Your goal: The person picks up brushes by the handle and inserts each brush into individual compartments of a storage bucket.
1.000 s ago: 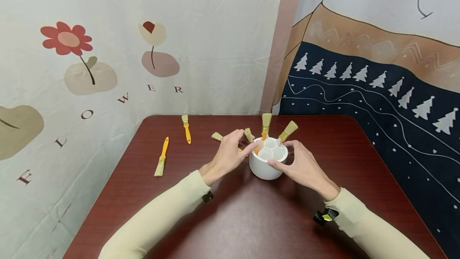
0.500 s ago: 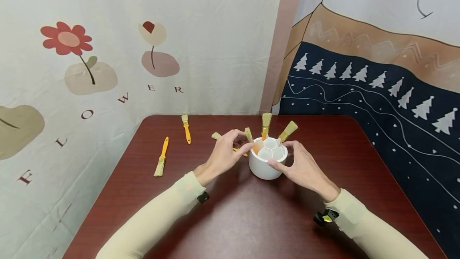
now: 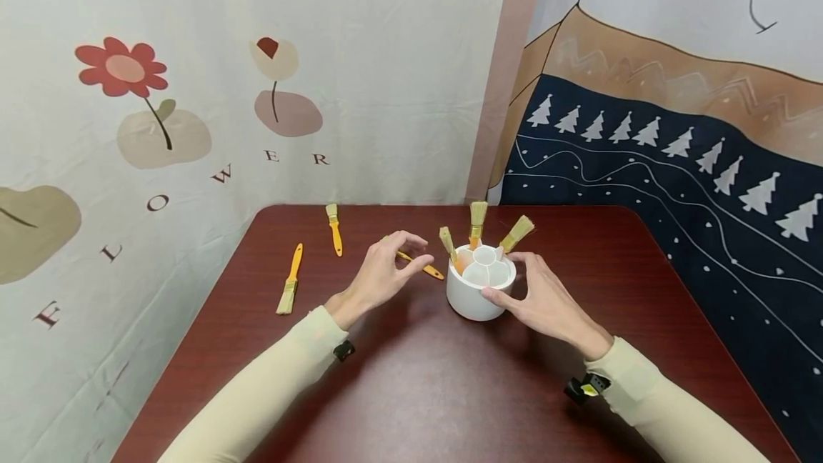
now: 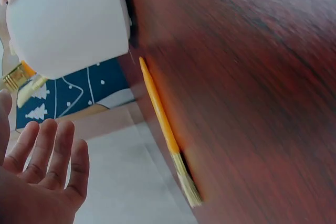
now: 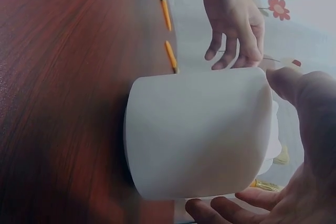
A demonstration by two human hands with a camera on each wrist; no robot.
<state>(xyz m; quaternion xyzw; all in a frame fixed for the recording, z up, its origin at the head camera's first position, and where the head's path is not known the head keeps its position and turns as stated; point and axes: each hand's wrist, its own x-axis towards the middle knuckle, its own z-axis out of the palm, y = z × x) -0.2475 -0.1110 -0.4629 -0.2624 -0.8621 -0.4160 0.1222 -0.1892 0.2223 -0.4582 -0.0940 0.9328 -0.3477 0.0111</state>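
Observation:
A white round divided holder (image 3: pixel 472 300) stands on the table, with three bristle paintbrushes upright in it: one at the left (image 3: pixel 448 243), one at the back (image 3: pixel 477 220), one leaning right (image 3: pixel 516 234). My right hand (image 3: pixel 549 299) holds the holder's right side, thumb at the front rim, fingers behind; the right wrist view shows its white wall (image 5: pixel 199 135) between them. My left hand (image 3: pixel 379 274) is apart from the holder, fingers spread and nothing in its grasp. Partly hidden behind it lies a yellow-handled paintbrush (image 3: pixel 432 272), seen whole as a brush (image 4: pixel 160 114) in the left wrist view.
Two more yellow-handled paintbrushes lie at the table's left, one nearer (image 3: pixel 291 281) and one by the back edge (image 3: pixel 335 231). The dark red table (image 3: pixel 411 391) meets a flower-print curtain (image 3: pixel 386 77) behind and a tree-print cloth (image 3: pixel 675 184) at the right.
My left hand has drawn away leftward from the holder and the brush at its left, which now stands by itself. My right hand keeps its hold on the holder.

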